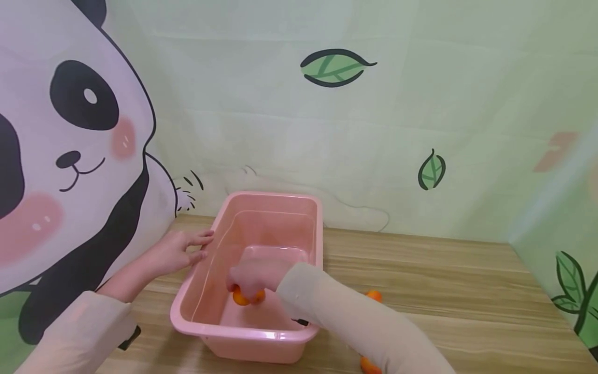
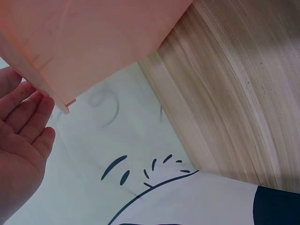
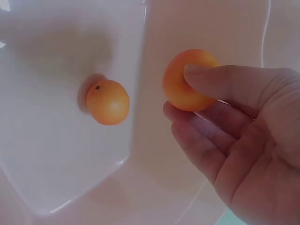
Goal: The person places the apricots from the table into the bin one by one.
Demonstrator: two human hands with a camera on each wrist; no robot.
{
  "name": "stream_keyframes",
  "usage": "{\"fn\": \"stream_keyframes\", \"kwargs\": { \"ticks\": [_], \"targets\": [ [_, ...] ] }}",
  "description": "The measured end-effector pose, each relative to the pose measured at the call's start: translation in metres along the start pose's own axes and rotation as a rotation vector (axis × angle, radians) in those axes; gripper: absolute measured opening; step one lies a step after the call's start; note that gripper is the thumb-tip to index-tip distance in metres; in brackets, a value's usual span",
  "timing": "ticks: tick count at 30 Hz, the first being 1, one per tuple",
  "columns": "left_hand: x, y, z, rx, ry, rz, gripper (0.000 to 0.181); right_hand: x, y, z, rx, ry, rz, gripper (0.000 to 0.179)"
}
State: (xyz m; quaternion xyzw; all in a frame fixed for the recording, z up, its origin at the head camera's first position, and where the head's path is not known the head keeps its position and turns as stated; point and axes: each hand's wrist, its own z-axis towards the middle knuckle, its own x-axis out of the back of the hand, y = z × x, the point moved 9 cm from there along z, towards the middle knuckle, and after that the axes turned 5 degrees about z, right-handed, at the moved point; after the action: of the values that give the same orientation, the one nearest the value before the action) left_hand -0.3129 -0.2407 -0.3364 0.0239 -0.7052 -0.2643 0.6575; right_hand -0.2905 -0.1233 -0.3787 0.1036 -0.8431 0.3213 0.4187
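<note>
A pink rectangular plastic basin (image 1: 275, 332) stands on the wooden table. Inside it, my right hand (image 1: 252, 275) is lowered toward the bottom. In the right wrist view, the thumb and fingers of that hand pinch a small round orange fruit (image 3: 192, 93) near the basin's wall. Another orange fruit (image 3: 108, 103), marked by a dark spot, lies on the basin floor apart from the hand. My left hand (image 1: 175, 252) touches the basin's left rim from outside with its fingertips, its fingers loosely extended. The left wrist view shows those fingers against the rim (image 2: 42, 86).
Right of the basin, two more orange fruits (image 1: 374, 296) are partly hidden by my right sleeve (image 1: 355, 317). The wooden table (image 1: 439, 275) extends to the right. Behind it hangs a pale green cloth (image 1: 261, 104) printed with a panda and leaves.
</note>
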Motion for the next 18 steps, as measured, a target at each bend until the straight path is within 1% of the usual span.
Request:
{"fn": "stream_keyframes", "kwargs": {
  "ticks": [2, 3, 4, 6, 8, 11, 13, 16, 18],
  "targets": [
    [0.0, 0.0, 0.0, 0.001, 0.002, 0.004, 0.042, -0.005, 0.001, 0.001, -0.002, -0.034, 0.054, 0.016],
    [0.0, 0.0, 0.0, 0.001, 0.003, 0.005, 0.042, -0.008, -0.003, 0.002, 0.05, -0.052, 0.005, 0.02],
    [0.0, 0.0, 0.0, 0.002, 0.003, 0.007, 0.042, -0.01, -0.005, 0.003, 0.077, -0.073, -0.011, 0.021],
    [0.001, 0.0, 0.001, 0.005, 0.005, 0.007, 0.042, -0.013, -0.004, 0.005, 0.075, -0.087, -0.019, 0.025],
    [0.001, 0.001, 0.0, 0.007, 0.008, 0.009, 0.042, -0.014, 0.0, 0.005, 0.044, -0.094, 0.016, 0.031],
    [0.002, 0.001, 0.0, 0.001, 0.016, 0.014, 0.042, -0.005, 0.004, 0.001, -0.016, -0.062, 0.014, 0.04],
    [0.002, 0.002, 0.0, -0.014, 0.025, 0.026, 0.042, 0.003, 0.0, -0.002, -0.01, -0.046, -0.033, 0.042],
    [0.003, 0.004, 0.0, -0.033, 0.033, 0.037, 0.041, 0.018, -0.014, -0.007, 0.06, -0.033, -0.155, 0.041],
    [0.004, 0.004, 0.0, -0.034, 0.032, 0.037, 0.042, 0.026, -0.02, -0.012, 0.089, -0.036, -0.17, 0.045]
  ]
}}
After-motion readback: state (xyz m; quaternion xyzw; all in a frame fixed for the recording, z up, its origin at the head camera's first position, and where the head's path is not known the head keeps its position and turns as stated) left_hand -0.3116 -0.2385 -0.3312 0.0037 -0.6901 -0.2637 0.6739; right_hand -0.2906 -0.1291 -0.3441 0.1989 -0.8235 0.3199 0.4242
